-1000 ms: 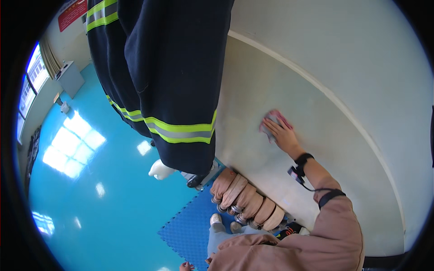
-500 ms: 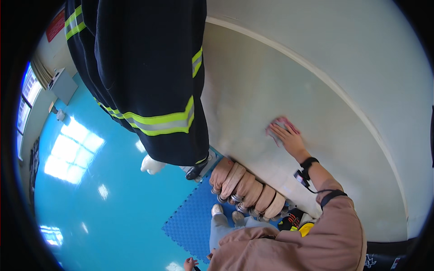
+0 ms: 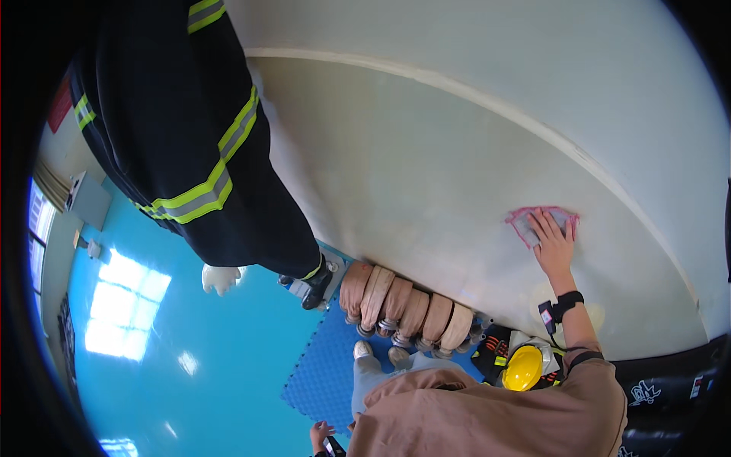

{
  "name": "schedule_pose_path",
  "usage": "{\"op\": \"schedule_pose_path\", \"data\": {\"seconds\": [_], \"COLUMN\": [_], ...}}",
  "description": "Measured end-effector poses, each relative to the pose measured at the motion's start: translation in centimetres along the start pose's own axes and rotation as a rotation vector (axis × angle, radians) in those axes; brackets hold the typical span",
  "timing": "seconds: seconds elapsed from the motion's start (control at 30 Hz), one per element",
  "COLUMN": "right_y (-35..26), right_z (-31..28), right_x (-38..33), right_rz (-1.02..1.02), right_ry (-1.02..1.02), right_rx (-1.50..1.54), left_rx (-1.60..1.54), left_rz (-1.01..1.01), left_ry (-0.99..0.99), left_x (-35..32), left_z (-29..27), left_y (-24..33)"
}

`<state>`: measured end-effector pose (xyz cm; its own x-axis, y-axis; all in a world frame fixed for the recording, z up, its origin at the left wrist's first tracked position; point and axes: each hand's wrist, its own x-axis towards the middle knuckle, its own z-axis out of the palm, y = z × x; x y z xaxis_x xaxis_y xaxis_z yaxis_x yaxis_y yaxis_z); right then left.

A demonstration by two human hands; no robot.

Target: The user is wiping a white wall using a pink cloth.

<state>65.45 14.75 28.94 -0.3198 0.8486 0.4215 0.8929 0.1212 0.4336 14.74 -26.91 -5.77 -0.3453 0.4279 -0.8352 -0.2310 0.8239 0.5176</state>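
1. Since a second before, the right hand point(image 3: 553, 245) and its pink-edged grey cloth point(image 3: 542, 222) had moved right and lower along the pale wall point(image 3: 426, 175).
2. The dark jackets with yellow reflective stripes point(image 3: 198, 145) had shifted toward the upper left.
3. The right arm reached up, fingers spread flat and pressing the cloth against the wall.
4. The left hand point(image 3: 323, 434) showed at the lower edge; whether its fingers were curled or apart could not be told.
5. Rolled hoses point(image 3: 403, 308) and a yellow helmet point(image 3: 522, 369) lay below.
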Motion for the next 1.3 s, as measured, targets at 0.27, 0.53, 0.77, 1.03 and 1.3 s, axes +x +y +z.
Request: {"op": "schedule_pose_path", "data": {"seconds": [0.27,0.53,0.77,1.03,1.3], "right_y": [-5.5,-9.2,-12.3,-12.8,-11.8], "right_z": [-3.7,-4.4,5.0,8.6,-3.9], "right_x": [10.8,16.3,10.5,7.0,17.4], "right_rz": [0.194,-0.132,-0.526,-0.519,-0.325], "right_ry": [0.467,0.354,-0.007,-0.068,0.263], "right_rx": [0.091,0.122,0.305,0.456,0.189], "left_rx": [-0.182,-0.249,-0.325,-0.356,-0.366], "left_rz": [-0.006,-0.052,-0.014,0.004,0.000], "left_ry": [0.072,-0.020,0.025,0.060,0.034], "left_x": [1.2,-5.0,-6.7,-7.6,-7.7], "left_z": [-2.0,2.1,3.9,3.0,2.9], "left_y": [-7.8,-7.3,-4.8,-3.5,-3.5]}}
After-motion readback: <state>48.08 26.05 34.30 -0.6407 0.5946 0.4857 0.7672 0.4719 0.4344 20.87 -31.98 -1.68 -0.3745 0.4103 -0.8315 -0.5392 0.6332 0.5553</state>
